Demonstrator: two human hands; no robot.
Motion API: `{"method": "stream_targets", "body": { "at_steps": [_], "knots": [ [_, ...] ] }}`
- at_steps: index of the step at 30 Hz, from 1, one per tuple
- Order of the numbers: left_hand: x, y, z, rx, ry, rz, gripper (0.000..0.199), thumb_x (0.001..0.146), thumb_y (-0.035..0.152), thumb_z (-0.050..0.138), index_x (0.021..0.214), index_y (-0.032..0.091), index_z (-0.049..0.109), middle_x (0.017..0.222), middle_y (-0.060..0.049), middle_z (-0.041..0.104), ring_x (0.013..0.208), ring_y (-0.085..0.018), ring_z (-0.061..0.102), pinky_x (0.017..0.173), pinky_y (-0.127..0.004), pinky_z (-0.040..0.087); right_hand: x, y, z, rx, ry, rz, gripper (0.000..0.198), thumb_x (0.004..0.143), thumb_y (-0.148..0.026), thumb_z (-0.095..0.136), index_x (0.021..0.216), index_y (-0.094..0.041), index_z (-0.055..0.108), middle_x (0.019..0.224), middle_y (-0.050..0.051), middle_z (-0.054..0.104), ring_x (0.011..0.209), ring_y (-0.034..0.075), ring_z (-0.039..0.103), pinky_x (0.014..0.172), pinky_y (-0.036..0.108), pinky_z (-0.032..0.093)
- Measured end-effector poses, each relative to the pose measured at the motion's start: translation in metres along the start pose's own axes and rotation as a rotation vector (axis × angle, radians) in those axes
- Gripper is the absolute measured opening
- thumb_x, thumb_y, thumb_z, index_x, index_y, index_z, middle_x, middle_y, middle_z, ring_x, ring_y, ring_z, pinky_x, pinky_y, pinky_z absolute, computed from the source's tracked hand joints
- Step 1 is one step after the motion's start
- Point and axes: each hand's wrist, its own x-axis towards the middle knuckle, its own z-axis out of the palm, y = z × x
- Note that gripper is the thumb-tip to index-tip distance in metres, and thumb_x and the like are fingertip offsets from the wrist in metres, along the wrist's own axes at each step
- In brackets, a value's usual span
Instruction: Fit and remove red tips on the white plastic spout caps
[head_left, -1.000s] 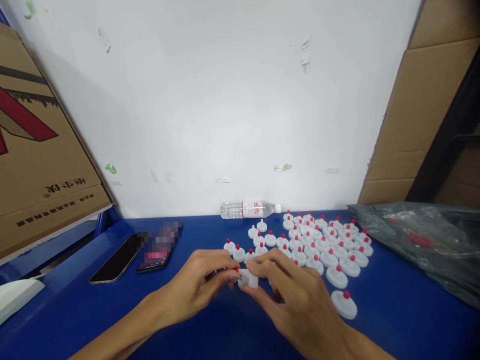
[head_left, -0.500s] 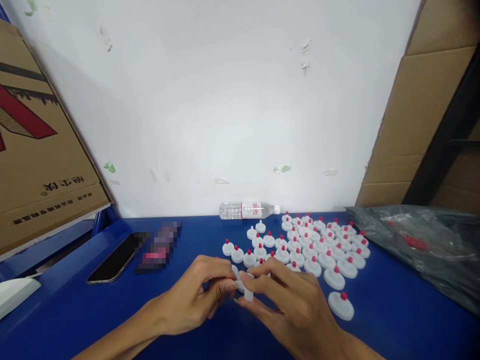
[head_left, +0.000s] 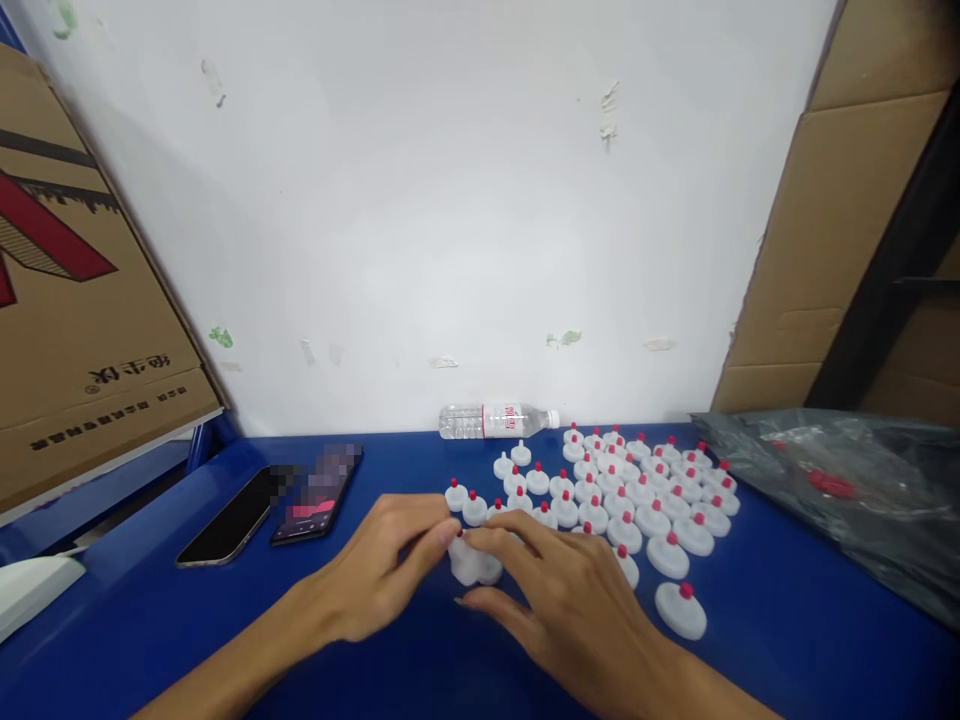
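Note:
A translucent white nozzle cap with a small red tip stands on its edge or tilts between my hands, just above the blue table. My left hand has its thumb and forefinger closed at the cap's red tip. On the other side, my right hand has its forefinger at the cap, while its thumb is spread apart below. Partly behind my right fingers, another white cap shows. Many white caps with red tips stand beyond and to the right. Two caps with bare nozzles are at the back.
A clear water bottle lies against the white wall. Two phones, one black and one with a lit screen, lie at left. A grey plastic bag holding red pieces lies at right. Cardboard flanks the left.
The white piece held between my fingertips is now lower, with a red tip showing on the cap. My right thumb and forefinger have spread apart. My left hand has shifted slightly up and left.

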Motion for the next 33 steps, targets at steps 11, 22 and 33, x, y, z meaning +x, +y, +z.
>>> {"method": "stream_targets", "body": {
  "at_steps": [11,22,33],
  "knots": [
    [0.004,-0.050,-0.017,0.460,-0.084,-0.204,0.035,0.099,0.033,0.050,0.067,0.021,0.050,0.068,0.000,0.061,0.058,-0.017,0.052,0.057,-0.030,0.026,-0.001,-0.003,-0.006,0.024,-0.041,0.009,0.022,0.102,-0.020,0.045,0.119,-0.026,0.057,0.109,0.002,0.070,0.073,0.015,0.070,0.056,0.027,0.046],
    [0.044,-0.022,-0.021,0.623,-0.006,-0.163,0.035,0.106,0.028,0.037,0.095,0.017,0.068,0.095,-0.012,0.068,0.100,-0.029,0.056,0.070,-0.035,0.045,0.001,-0.007,0.001,-0.043,-0.069,-0.157,0.020,0.092,-0.013,0.050,0.108,-0.020,0.060,0.095,0.003,0.070,0.069,0.017,0.069,0.052,0.028,0.042],
    [0.138,-0.031,0.019,0.436,-0.232,-0.213,0.033,0.100,0.034,0.065,0.129,0.018,0.060,0.130,-0.010,0.063,0.107,-0.024,0.067,0.090,-0.045,0.059,-0.001,-0.004,-0.003,-0.065,0.051,-0.160,0.018,0.090,-0.012,0.049,0.100,-0.021,0.061,0.082,0.000,0.066,0.059,0.015,0.065,0.045,0.028,0.036]
  ]
}}
